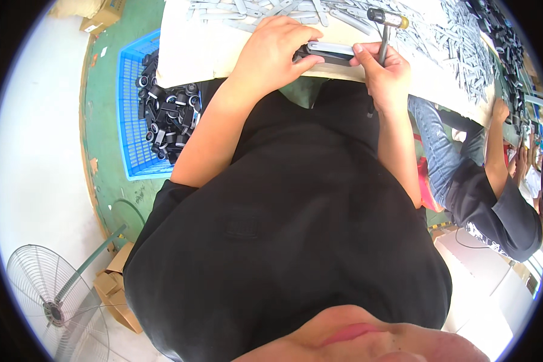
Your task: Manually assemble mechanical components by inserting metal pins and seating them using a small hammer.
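Note:
At the table's near edge, my left hand [274, 51] curls its thumb and fingers round one end of a dark part with a flat grey metal strip [332, 48] along it. My right hand [387, 75] pinches the strip's other end between thumb and forefinger. The same hand keeps a small hammer [387, 19] in its palm, its head pointing up and away from me. One face of the hammer head is dark, the other yellowish; the handle's end shows below the hand. My fingers partly cover the dark part, so its full shape is hidden.
Loose grey metal strips [271, 9] lie across the pale tabletop [223, 54], piled thickly at the right. A blue basket [125, 114] of black parts with round ends stands on the floor at my left. A fan [54, 311] is behind it. Another person [495, 199] sits at my right.

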`<state>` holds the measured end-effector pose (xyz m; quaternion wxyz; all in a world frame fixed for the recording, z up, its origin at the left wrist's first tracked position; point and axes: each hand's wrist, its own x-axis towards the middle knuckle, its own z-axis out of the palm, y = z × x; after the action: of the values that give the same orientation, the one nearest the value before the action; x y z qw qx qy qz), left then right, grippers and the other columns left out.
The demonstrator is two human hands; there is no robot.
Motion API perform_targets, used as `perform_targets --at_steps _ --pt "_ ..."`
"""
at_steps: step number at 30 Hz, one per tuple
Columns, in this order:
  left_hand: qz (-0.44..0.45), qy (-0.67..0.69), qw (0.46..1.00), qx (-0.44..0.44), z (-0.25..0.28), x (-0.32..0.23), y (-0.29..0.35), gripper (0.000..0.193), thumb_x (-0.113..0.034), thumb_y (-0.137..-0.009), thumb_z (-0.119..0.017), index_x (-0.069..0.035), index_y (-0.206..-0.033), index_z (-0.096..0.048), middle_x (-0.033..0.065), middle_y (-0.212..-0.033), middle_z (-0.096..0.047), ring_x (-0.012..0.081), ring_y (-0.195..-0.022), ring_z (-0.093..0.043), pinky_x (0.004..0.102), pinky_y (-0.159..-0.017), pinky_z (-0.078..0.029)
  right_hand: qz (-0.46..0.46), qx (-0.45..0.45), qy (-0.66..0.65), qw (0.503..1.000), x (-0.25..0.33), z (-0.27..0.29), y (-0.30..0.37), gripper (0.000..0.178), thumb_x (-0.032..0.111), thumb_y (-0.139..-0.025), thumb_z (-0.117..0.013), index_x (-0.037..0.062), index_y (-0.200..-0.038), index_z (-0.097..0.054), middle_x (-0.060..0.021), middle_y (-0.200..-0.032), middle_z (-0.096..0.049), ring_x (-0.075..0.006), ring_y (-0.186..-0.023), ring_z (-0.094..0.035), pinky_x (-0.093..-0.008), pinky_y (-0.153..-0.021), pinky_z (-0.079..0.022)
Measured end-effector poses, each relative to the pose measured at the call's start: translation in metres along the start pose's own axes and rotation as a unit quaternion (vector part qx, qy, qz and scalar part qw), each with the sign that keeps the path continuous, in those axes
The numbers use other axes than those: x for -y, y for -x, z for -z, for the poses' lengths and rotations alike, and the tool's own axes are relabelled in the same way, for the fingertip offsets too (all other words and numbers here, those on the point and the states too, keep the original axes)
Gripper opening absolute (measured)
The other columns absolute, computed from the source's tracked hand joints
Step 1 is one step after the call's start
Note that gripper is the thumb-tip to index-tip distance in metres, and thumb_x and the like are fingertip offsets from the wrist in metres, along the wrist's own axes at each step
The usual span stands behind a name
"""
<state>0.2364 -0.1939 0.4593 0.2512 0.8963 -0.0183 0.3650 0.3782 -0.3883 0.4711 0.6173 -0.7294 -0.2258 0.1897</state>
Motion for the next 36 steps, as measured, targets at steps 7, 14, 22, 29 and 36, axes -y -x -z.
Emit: perform_targets --at_steps 7,14,22,29,36 --pt "-0.037 0.006 0.999 -0.003 -0.001 0.002 0.000 0.022 -0.023 -0.081 -0.086 -0.006 -0.092 -0.076 0.0050 -0.095 -0.076 0.0275 -0.097 -0.069 0.0421 -0.094 -0.052 0.022 0.013 0.073 0.997 -0.011 0.005 -0.008 0.016 0.019 -0.095 -0.082 0.0042 -0.099 -0.079 0.0053 -0.073 -0.068 -0.0020 -0.062 -0.051 -0.0219 -0.057 -0.041" --pt "-0.031 -0.023 0.999 0.027 0.000 -0.007 -0.002 0.017 -0.021 -0.084 -0.082 -0.007 -0.089 -0.074 0.0040 -0.092 -0.073 0.0249 -0.099 -0.069 0.0410 -0.098 -0.050 0.058 0.050 0.220 0.972 -0.005 0.008 -0.010 0.021 0.026 -0.098 -0.077 0.0093 -0.111 -0.080 0.0024 -0.071 -0.067 -0.0058 -0.066 -0.057 -0.0257 -0.063 -0.047" --pt "-0.040 -0.167 0.983 0.064 -0.004 -0.027 -0.006 0.016 -0.021 -0.087 -0.076 -0.007 -0.095 -0.075 0.0044 -0.094 -0.073 0.0238 -0.097 -0.070 0.0451 -0.106 -0.050 0.081 0.105 0.251 0.959 -0.013 0.020 -0.019 0.036 0.044 -0.103 -0.069 0.0111 -0.113 -0.080 -0.0056 -0.071 -0.069 -0.0162 -0.067 -0.065 -0.0360 -0.067 -0.052" --pt "-0.039 -0.180 0.982 0.035 -0.034 -0.039 -0.004 0.026 -0.020 -0.091 -0.076 -0.001 -0.109 -0.074 0.0108 -0.111 -0.077 0.0298 -0.104 -0.073 0.0438 -0.106 -0.055 0.102 0.089 0.281 0.950 -0.018 0.018 -0.021 0.035 0.044 -0.103 -0.068 0.0112 -0.110 -0.080 -0.0090 -0.067 -0.065 -0.0222 -0.063 -0.063 -0.0390 -0.064 -0.050" --pt "-0.039 -0.188 0.977 0.097 -0.039 -0.029 -0.005 0.021 -0.013 -0.088 -0.075 0.001 -0.104 -0.073 0.0114 -0.105 -0.075 0.0307 -0.100 -0.073 0.0437 -0.094 -0.058 0.093 0.088 0.269 0.955 -0.015 0.015 -0.017 0.035 0.042 -0.104 -0.068 0.0100 -0.109 -0.079 -0.0089 -0.067 -0.064 -0.0212 -0.061 -0.061 -0.0392 -0.063 -0.049"
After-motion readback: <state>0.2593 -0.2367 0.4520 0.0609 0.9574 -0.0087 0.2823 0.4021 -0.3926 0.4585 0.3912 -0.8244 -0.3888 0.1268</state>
